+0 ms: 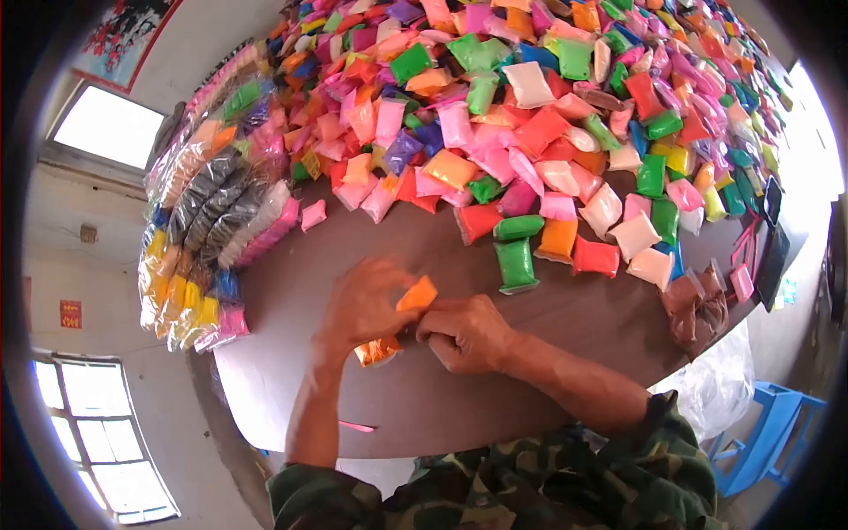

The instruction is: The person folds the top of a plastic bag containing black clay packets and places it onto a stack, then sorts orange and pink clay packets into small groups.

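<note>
My left hand [367,300], somewhat blurred, holds a small orange packet [418,294] between thumb and fingers over the table's front part. Close beside it, my right hand [468,336] is closed with its fingers curled in. Its fingertips are near the packet's lower corner, and what they pinch, if anything, is hidden. A second, shiny orange packet [378,352] lies on the brown table [495,397] below my left hand, partly covered by it.
A large heap of colourful soft packets [530,132] covers the table's far side. Clear bags of packets [212,203] are stacked at left. Brown packets [698,309] lie near the right edge. A pink strip [357,427] lies in front. A blue stool [760,433] stands at right.
</note>
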